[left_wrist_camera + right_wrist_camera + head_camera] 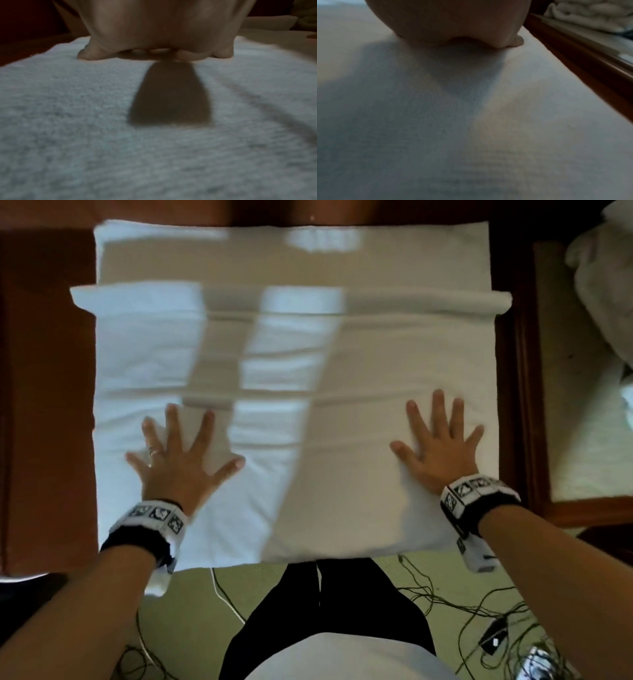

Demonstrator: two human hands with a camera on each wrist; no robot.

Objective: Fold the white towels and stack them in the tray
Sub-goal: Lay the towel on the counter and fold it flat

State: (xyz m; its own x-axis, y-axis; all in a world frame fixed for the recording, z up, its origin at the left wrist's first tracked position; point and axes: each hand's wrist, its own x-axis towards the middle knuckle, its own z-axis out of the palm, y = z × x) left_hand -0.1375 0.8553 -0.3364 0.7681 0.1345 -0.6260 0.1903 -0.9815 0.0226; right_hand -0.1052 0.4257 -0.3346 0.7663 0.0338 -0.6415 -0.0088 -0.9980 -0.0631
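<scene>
Towel point(291, 354), white and partly folded, is lying flat across a brown desk point(48, 371), its near edge hanging toward the person. Both hands, left point(178, 460) and right point(442, 446), are pressing down with fingers spread wide, probably smoothing it for the next fold. More towels point(603, 278) are waiting, heaped, at the right.

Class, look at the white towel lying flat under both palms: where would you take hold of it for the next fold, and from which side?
Probably the two near corners of the white towel, from the person's own side. Its near edge overhangs the table, so fingers can slip under. The left hand and right hand already lie flat just behind that edge.
</scene>
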